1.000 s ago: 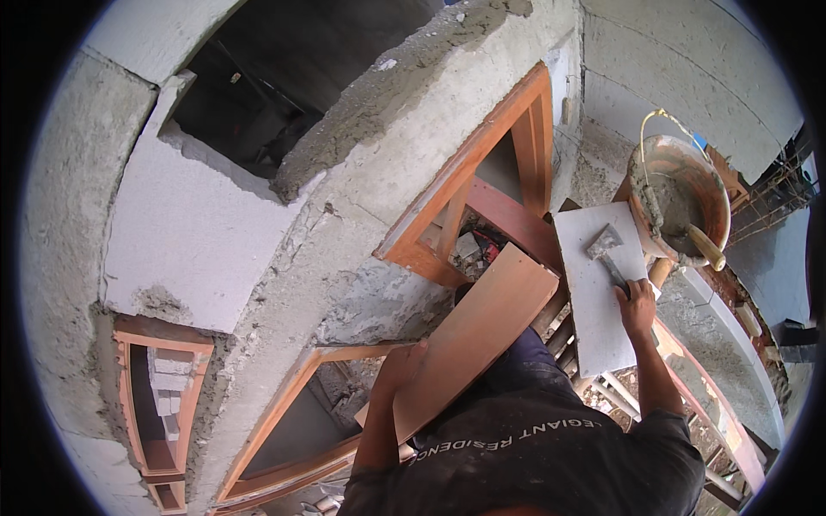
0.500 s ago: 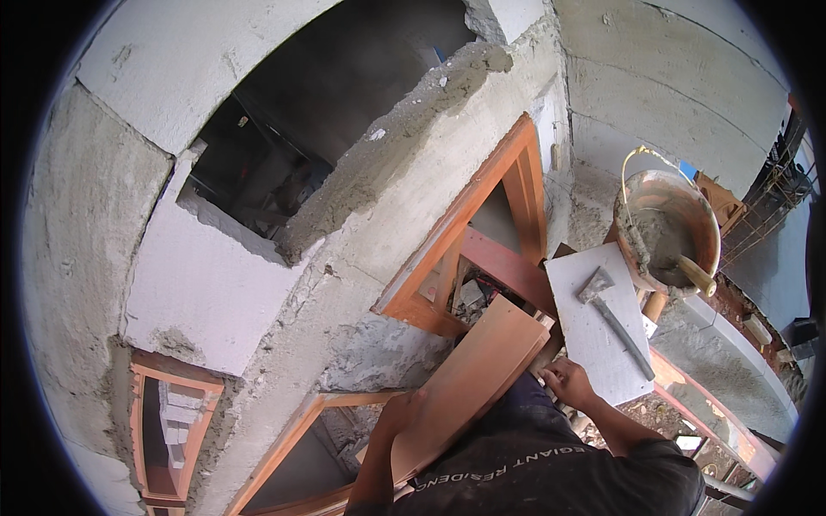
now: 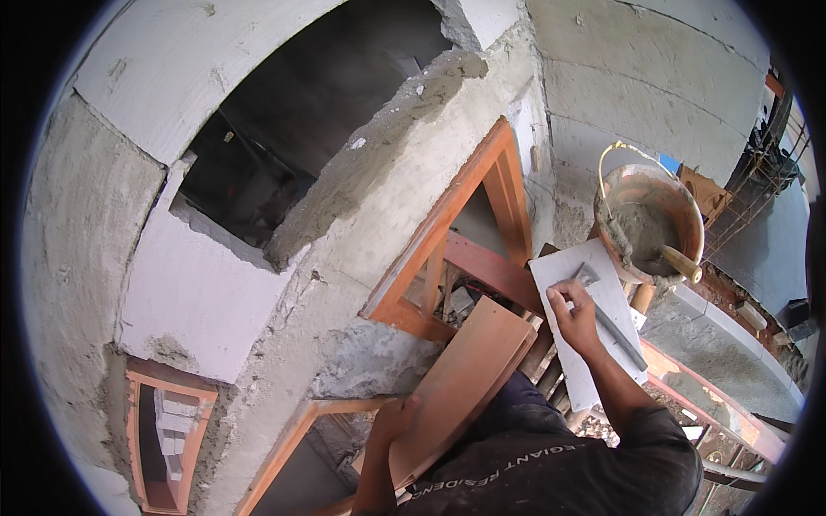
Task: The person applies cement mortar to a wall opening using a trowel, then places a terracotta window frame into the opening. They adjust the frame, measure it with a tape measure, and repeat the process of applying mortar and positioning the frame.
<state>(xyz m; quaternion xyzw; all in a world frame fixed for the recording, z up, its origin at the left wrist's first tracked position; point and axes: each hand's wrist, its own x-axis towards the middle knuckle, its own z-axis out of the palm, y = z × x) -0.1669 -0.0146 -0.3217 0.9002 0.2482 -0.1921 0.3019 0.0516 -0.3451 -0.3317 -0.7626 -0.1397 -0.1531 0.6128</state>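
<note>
Brown board (image 3: 460, 370) runs near-L to far-R, L hand (image 3: 397, 417) fingers pinching its edge; R hand (image 3: 575, 316) by metal tool (image 3: 621, 338), fingers curled, can't tell if pinching. Shirt (image 3: 594, 482): pale lettering.

Left hand (image 3: 396, 419) holds brown board (image 3: 460, 374) — right hand (image 3: 575, 316) over white panel (image 3: 587, 383)

The person is wearing a black shirt (image 3: 559, 482), filling the lower centre of the frame. White capital lettering (image 3: 526, 465) is running slantwise across it, rising toward the right. At lower right, a short sleeve (image 3: 661, 447) is ending near the elbow. Dark blue trousers (image 3: 514, 414) are showing above the shirt. The left hand (image 3: 397, 420) and right hand (image 3: 575, 314) are showing bare.
</note>
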